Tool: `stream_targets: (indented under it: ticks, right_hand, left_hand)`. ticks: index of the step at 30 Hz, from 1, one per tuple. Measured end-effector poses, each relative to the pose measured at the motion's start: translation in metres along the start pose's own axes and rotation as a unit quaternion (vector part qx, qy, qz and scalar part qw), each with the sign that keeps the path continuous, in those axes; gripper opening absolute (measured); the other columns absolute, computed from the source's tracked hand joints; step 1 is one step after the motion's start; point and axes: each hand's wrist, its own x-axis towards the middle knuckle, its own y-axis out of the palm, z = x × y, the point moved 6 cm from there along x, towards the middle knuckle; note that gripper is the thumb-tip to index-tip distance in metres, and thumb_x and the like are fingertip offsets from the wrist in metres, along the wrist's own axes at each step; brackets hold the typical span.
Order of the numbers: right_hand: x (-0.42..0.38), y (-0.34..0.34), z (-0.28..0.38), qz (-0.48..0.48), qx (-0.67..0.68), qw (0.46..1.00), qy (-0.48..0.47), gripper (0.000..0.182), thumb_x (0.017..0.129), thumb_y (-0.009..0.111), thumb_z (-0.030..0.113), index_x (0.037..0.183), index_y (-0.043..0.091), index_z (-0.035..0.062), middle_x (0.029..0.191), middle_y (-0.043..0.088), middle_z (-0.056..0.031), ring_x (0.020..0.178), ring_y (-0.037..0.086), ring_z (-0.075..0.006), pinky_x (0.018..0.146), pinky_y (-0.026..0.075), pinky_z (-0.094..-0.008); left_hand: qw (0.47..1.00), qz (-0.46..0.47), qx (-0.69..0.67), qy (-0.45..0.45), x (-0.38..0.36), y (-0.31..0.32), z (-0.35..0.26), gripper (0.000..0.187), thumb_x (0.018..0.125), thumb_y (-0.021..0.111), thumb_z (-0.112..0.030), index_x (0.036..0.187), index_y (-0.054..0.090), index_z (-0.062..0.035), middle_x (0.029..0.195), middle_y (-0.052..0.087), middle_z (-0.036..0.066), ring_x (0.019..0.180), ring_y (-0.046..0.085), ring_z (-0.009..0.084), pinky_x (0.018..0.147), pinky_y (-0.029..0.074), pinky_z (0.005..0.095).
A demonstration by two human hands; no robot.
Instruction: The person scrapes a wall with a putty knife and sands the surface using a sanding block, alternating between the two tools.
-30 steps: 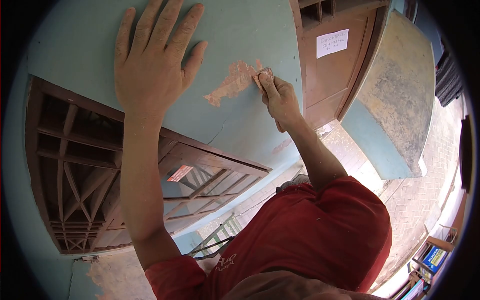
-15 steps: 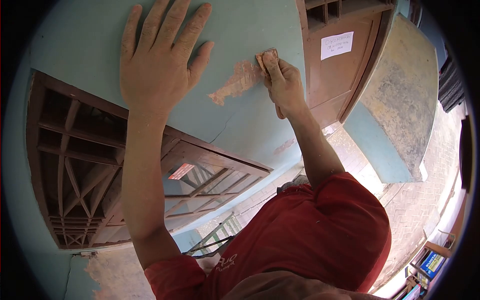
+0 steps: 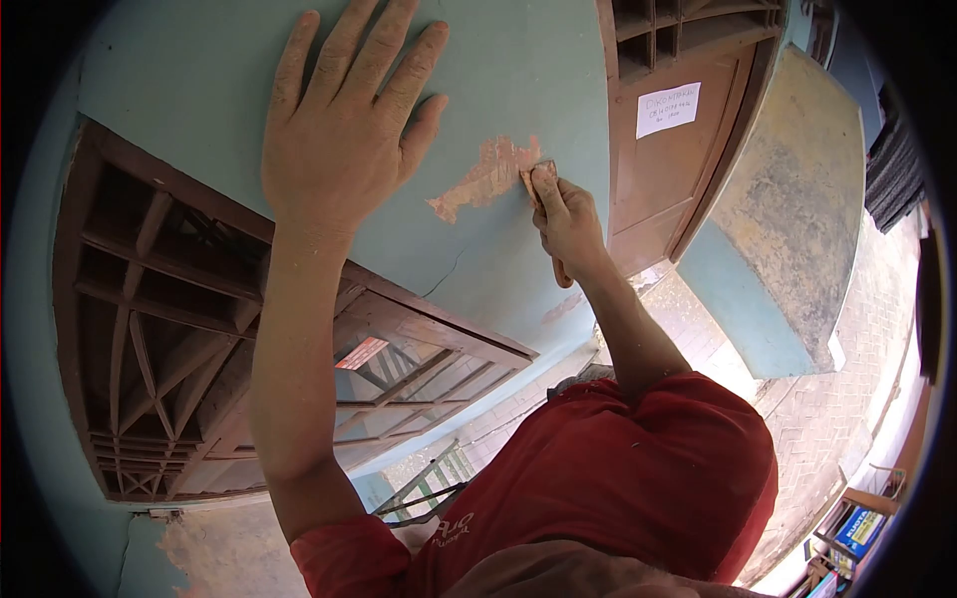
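Note:
My left hand (image 3: 344, 130) lies flat with spread fingers against the pale blue-green wall (image 3: 498, 80). In my right hand (image 3: 571, 221) is a scraper (image 3: 564, 274); its wooden handle end shows below my fist, and my thumb presses near the blade. The blade end meets the wall at the right side of a bare patch (image 3: 485, 177), where the paint is off and a pinkish-tan layer shows with ragged edges. My fingers hide much of the scraper.
Below my hands is a brown wooden window frame (image 3: 439, 311) with panes and lattice. A brown door (image 3: 678, 149) with a paper sign (image 3: 667, 110) stands at right, beside a stained low wall (image 3: 788, 149). A thin crack (image 3: 446, 274) runs under the patch. A green ladder-like frame (image 3: 434, 483) stands below.
My right hand has drawn the scraper downward along the patch's right edge, and more bare surface shows at its upper right. My left hand stays flat on the wall; the camera view has shifted slightly.

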Motion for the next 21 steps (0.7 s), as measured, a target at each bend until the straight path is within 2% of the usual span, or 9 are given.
stream_targets:
  ticks: [3, 4, 5, 8, 10, 12, 15, 17, 21]
  right_hand:
    - [-0.014, 0.003, -0.015, 0.032, 0.054, 0.996, 0.069, 0.051, 0.108, 0.05, 0.049, 0.08, 0.056, 0.0066, 0.057, 0.042, 0.0048, 0.044, 0.034, -0.0041, 0.039, 0.029, -0.0248]
    - [-0.012, 0.002, -0.017, 0.064, 0.051, 0.994, 0.065, 0.043, 0.109, 0.052, 0.044, 0.096, 0.053, 0.0033, 0.064, 0.047, 0.0022, 0.046, 0.038, -0.005, 0.04, 0.032, -0.0243]
    - [-0.018, 0.001, -0.017, 0.058, 0.05, 0.995, 0.067, 0.043, 0.109, 0.052, 0.044, 0.096, 0.053, 0.0033, 0.064, 0.047, 0.0022, 0.046, 0.038, -0.005, 0.04, 0.032, -0.0243]
    - [-0.029, 0.003, -0.013, 0.06, 0.062, 0.996, 0.016, 0.04, 0.108, 0.055, 0.031, 0.123, 0.031, 0.0034, 0.085, 0.054, -0.0056, 0.049, 0.042, -0.0068, 0.041, 0.037, -0.021]
    - [-0.04, -0.005, -0.023, 0.044, 0.061, 0.997, 0.021, 0.037, 0.106, 0.054, 0.026, 0.123, 0.031, 0.0036, 0.087, 0.053, -0.0065, 0.052, 0.045, -0.0074, 0.043, 0.038, -0.0215]
    - [-0.051, -0.014, -0.032, 0.026, 0.058, 0.998, 0.028, 0.034, 0.105, 0.054, 0.02, 0.123, 0.03, 0.0037, 0.089, 0.053, -0.0075, 0.055, 0.047, -0.008, 0.044, 0.04, -0.0221]
    - [-0.065, -0.037, -0.07, -0.03, 0.182, 0.978, 0.098, 0.026, 0.103, 0.054, 0.017, 0.119, 0.037, 0.0057, 0.094, 0.053, -0.0081, 0.064, 0.05, -0.0093, 0.049, 0.044, -0.0236]
    - [-0.069, -0.058, -0.124, -0.123, 0.352, 0.907, 0.196, 0.02, 0.102, 0.054, 0.02, 0.114, 0.044, 0.0085, 0.1, 0.053, -0.0078, 0.07, 0.051, -0.0108, 0.056, 0.048, -0.0256]
    - [-0.098, -0.079, -0.146, -0.173, 0.325, 0.88, 0.299, 0.015, 0.102, 0.052, 0.022, 0.11, 0.048, 0.0098, 0.101, 0.053, -0.0067, 0.071, 0.05, -0.0129, 0.059, 0.049, -0.0274]
  left_hand:
    - [1.0, -0.015, 0.004, 0.001, 0.001, 0.0, 0.0, 0.048, 0.081, 0.075, -0.032, 0.125, 0.069, -0.0162, 0.149, 0.054, 0.006, 0.142, 0.046, 0.0273, 0.122, 0.034, 0.0539]
    - [1.0, -0.014, -0.005, 0.0, 0.0, 0.0, -0.001, 0.048, 0.081, 0.075, -0.032, 0.125, 0.069, -0.0162, 0.149, 0.054, 0.006, 0.142, 0.046, 0.0273, 0.122, 0.034, 0.0539]
    - [1.0, -0.013, -0.007, -0.007, -0.001, 0.001, 0.001, 0.048, 0.08, 0.075, -0.032, 0.125, 0.069, -0.0165, 0.15, 0.054, 0.006, 0.142, 0.046, 0.0278, 0.122, 0.033, 0.0546]
    - [0.999, 0.007, 0.031, -0.016, 0.0, -0.002, -0.003, 0.047, 0.08, 0.076, -0.029, 0.124, 0.069, -0.0149, 0.146, 0.057, 0.007, 0.141, 0.047, 0.03, 0.121, 0.033, 0.0551]
    - [0.997, 0.028, 0.071, -0.016, -0.006, 0.004, -0.01, 0.046, 0.08, 0.077, -0.027, 0.123, 0.069, -0.0131, 0.142, 0.059, 0.008, 0.139, 0.048, 0.0316, 0.119, 0.035, 0.0548]
    - [0.989, 0.029, 0.118, -0.08, -0.026, 0.026, -0.021, 0.07, 0.096, 0.061, -0.054, 0.157, 0.045, -0.0234, 0.165, 0.038, 0.003, 0.152, 0.033, 0.0285, 0.124, 0.022, 0.0553]
    - [0.988, 0.032, 0.058, -0.139, -0.053, 0.044, -0.055, 0.074, 0.094, 0.061, -0.054, 0.158, 0.044, -0.0212, 0.165, 0.038, 0.002, 0.153, 0.032, 0.0258, 0.125, 0.02, 0.0553]
    - [0.987, 0.07, 0.046, -0.134, -0.073, 0.057, -0.085, 0.077, 0.091, 0.064, -0.052, 0.158, 0.043, -0.0195, 0.166, 0.036, 0.001, 0.154, 0.031, 0.0242, 0.126, 0.019, 0.0546]
    - [0.98, 0.19, -0.036, -0.049, -0.11, 0.081, -0.141, 0.083, 0.085, 0.071, -0.046, 0.157, 0.043, -0.0164, 0.169, 0.031, 0.0, 0.156, 0.026, 0.0198, 0.128, 0.017, 0.0514]
